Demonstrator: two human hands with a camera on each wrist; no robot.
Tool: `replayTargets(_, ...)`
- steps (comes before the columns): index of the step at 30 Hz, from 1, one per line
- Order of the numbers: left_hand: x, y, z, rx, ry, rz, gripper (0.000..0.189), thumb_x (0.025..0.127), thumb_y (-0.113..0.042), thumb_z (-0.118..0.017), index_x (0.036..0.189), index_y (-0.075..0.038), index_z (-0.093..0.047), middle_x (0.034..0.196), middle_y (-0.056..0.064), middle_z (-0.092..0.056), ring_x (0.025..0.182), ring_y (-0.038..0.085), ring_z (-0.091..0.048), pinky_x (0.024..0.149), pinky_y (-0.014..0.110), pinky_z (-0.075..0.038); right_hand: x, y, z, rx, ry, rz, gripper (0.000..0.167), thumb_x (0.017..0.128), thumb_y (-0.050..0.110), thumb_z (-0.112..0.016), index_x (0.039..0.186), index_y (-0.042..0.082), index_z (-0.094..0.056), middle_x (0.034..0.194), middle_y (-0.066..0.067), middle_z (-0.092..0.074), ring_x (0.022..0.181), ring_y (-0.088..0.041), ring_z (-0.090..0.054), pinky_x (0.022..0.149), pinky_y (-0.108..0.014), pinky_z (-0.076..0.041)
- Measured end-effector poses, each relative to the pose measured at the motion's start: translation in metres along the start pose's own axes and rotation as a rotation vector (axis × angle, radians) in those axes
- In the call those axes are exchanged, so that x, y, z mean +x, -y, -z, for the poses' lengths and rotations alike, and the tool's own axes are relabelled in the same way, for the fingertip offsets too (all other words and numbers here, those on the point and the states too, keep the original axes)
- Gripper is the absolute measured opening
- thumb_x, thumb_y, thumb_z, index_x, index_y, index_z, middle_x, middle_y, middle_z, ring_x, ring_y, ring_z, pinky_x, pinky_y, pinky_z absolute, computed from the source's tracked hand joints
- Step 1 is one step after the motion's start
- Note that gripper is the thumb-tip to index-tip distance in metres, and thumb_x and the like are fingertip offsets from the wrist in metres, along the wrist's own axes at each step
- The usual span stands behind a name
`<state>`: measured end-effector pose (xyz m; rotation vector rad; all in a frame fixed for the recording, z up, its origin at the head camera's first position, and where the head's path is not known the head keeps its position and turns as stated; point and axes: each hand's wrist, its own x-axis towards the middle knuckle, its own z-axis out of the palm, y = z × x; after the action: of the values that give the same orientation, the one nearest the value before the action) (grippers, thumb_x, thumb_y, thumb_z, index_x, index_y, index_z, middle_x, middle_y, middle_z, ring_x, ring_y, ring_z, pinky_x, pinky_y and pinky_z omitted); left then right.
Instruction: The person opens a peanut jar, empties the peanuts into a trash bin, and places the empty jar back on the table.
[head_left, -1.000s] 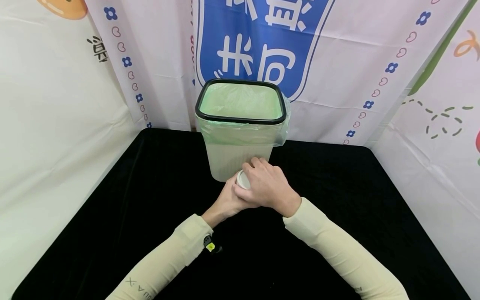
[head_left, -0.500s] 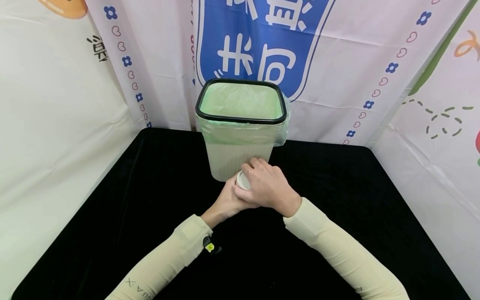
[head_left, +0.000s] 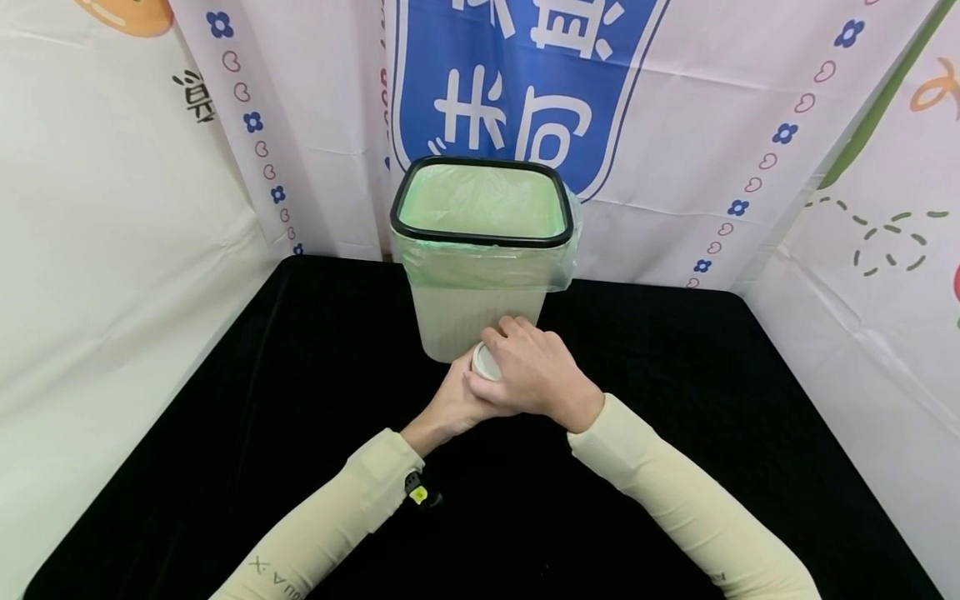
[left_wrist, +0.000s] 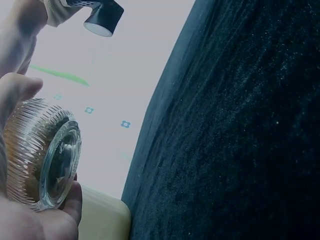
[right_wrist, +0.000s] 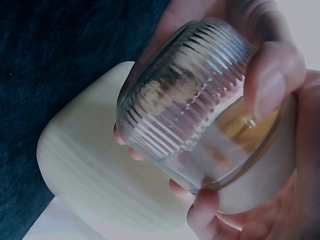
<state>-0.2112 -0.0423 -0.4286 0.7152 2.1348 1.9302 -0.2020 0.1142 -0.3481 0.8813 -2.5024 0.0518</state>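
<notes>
My left hand (head_left: 456, 398) holds a clear ribbed glass jar (right_wrist: 185, 95) round its body. The right hand (head_left: 538, 367) grips the jar's white round lid (head_left: 486, 362), its fingers curled over the edge. In the left wrist view the jar (left_wrist: 30, 150) lies tilted, its thick glass base facing the camera. Brownish and tan patches show through the glass; whether they are contents I cannot tell. From the head view the glass is hidden by both hands, and only part of the lid shows.
Just behind the hands stands a pale waste bin (head_left: 468, 321) with a black rim (head_left: 480, 239) and a green plastic liner (head_left: 480, 265) folded over it. The table bears a black cloth (head_left: 315, 358). Printed white curtains (head_left: 675, 167) enclose the back and sides.
</notes>
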Motion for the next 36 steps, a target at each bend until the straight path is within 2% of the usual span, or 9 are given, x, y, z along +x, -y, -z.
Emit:
replayTargets(15, -0.0010, -0.0018, 0.0001, -0.007, 0.025, 0.017, 0.087, 0.088, -0.007, -0.084, 0.161, -0.013, -0.037, 0.155, 0.012, -0.052, 0.135, 0.031, -0.058, 0.112, 0.044, -0.052, -0.0021, -0.0020, 0.0008, 0.001, -0.003, 0.030, 0.043, 0.091, 0.054, -0.065, 0.098, 0.013, -0.072, 0.093, -0.008, -0.070, 0.080, -0.027, -0.068, 0.055, -0.042, -0.059)
replayTargets(24, -0.0028, -0.0033, -0.0005, -0.020, 0.028, 0.032, 0.087, 0.086, -0.005, -0.085, 0.159, -0.015, -0.039, 0.151, 0.009, -0.055, 0.133, 0.028, -0.059, 0.111, 0.043, -0.053, -0.0026, -0.0034, 0.0023, 0.027, 0.033, 0.047, 0.043, 0.092, 0.054, -0.064, 0.101, 0.013, -0.073, 0.097, -0.007, -0.070, 0.083, -0.026, -0.067, 0.058, -0.041, -0.060)
replayTargets(36, -0.0025, -0.0028, -0.0004, -0.017, 0.034, 0.026, 0.088, 0.083, -0.002, -0.085, 0.158, -0.013, -0.039, 0.150, 0.010, -0.055, 0.132, 0.028, -0.059, 0.110, 0.045, -0.053, -0.0022, -0.0041, 0.0050, 0.040, 0.047, 0.069, 0.042, 0.092, 0.054, -0.064, 0.104, 0.014, -0.073, 0.097, -0.006, -0.069, 0.081, -0.025, -0.066, 0.058, -0.040, -0.059)
